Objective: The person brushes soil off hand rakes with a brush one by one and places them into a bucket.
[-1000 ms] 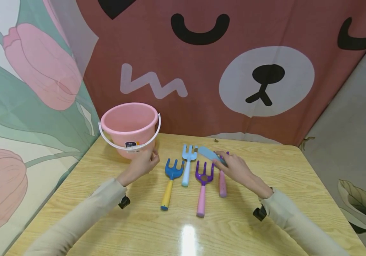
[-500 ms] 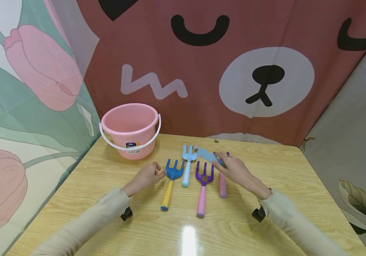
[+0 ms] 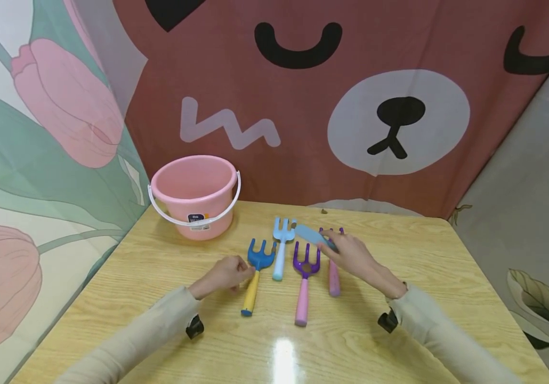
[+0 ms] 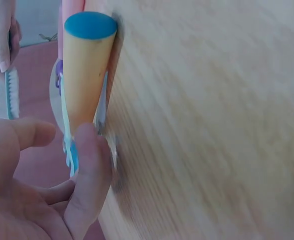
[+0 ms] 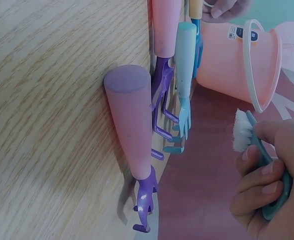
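Our right hand (image 3: 351, 257) grips a blue, white-bristled brush (image 3: 310, 234) above the wooden table (image 3: 351, 352), toward its far edge; our left hand (image 3: 224, 274), thumb and fingers parted, is beside a yellow-handled, blue three-pronged fork (image 3: 252, 292) lying farther in.

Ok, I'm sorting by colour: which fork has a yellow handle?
The dark blue fork beside the left hand; both purple forks have pink handles, the pale fork a light blue one.
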Available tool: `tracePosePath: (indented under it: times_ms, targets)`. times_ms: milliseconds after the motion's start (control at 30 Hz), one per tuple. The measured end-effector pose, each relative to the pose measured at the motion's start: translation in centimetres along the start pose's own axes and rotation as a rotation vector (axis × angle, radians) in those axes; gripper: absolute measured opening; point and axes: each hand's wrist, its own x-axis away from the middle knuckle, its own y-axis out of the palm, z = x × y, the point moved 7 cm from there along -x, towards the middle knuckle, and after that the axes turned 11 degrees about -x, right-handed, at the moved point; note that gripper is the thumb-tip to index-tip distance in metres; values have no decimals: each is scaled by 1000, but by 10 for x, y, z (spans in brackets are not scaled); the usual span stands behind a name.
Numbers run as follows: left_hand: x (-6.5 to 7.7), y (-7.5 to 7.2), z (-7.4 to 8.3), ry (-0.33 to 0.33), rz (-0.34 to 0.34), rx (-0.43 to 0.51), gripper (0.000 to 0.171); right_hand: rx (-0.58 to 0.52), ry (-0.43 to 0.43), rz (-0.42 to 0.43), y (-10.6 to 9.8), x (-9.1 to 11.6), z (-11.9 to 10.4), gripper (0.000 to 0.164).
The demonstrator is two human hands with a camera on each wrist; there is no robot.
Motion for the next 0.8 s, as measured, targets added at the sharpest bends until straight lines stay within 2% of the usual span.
tracePosePath:
  times_ms: [267,500,800]
  targets:
    - [6,7,5,13,-82,-15,31,10,-10,-7,-2,0,-3,42]
    - [7,10,7,56,-67,-32,37,-11,2,-17,-2,0,-5,43]
    - [6,14,11,122,-69,-103,50,-10,5,-25,0,1,-4,44]
